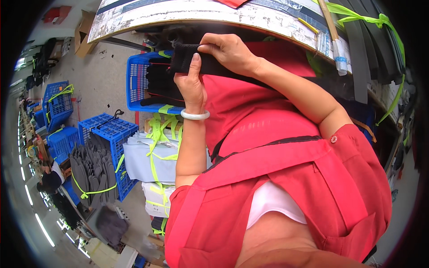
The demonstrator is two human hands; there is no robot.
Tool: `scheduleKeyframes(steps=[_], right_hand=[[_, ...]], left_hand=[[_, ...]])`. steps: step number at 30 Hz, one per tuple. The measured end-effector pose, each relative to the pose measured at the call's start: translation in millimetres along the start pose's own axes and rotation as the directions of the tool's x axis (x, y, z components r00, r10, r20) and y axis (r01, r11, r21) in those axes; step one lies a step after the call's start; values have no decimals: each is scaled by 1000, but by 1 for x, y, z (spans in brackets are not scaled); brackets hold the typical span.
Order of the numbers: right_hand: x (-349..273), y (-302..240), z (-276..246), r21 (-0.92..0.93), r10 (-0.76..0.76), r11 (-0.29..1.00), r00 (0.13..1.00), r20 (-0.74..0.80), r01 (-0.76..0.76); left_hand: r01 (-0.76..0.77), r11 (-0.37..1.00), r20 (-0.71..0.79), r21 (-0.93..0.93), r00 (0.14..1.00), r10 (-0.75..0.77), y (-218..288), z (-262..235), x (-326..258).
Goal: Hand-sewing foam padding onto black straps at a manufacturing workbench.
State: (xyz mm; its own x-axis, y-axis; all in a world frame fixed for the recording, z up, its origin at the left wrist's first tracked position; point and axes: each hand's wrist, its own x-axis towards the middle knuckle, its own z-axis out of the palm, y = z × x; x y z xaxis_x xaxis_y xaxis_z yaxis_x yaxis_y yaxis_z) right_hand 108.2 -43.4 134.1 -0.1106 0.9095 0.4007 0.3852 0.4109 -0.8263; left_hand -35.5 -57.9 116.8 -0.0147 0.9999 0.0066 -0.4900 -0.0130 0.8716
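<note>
My left hand [191, 87], with a pale bangle on its wrist, is raised, its thumb pressed against a black fabric piece [182, 59]. My right hand [229, 52] pinches the top edge of the same piece from the right. The dark fabric runs on across my red apron [268, 134] toward the right. Both hands are just below the worn edge of a worktable [187, 15].
A blue crate [136, 76] holding black pieces stands behind the hands. Left of me are more blue crates [109, 131], a bundle of grey pieces [91, 172] and white stacks [145, 161] tied with neon-green strap. Dark sheets [375, 49] lie on the table at right. Another person [51, 178] sits far left.
</note>
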Motion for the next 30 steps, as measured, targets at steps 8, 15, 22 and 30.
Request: scheduleKeyframes(steps=[8, 15, 22, 30], right_hand=[[6, 0, -6, 118, 161, 978, 980, 116, -174], [-4, -9, -5, -302, 177, 951, 925, 338, -71], [24, -75, -10, -320, -487, 815, 870, 72, 483], [-12, 30, 28, -88, 461, 887, 877, 133, -453]], left_hand=[[88, 995, -13, -52, 996, -89, -9, -3, -6], [349, 836, 318, 424, 807, -498, 23, -49, 27], [101, 989, -35, -109, 994, -106, 57, -80, 39], [262, 948, -149, -181, 945, -290, -51, -59, 18]])
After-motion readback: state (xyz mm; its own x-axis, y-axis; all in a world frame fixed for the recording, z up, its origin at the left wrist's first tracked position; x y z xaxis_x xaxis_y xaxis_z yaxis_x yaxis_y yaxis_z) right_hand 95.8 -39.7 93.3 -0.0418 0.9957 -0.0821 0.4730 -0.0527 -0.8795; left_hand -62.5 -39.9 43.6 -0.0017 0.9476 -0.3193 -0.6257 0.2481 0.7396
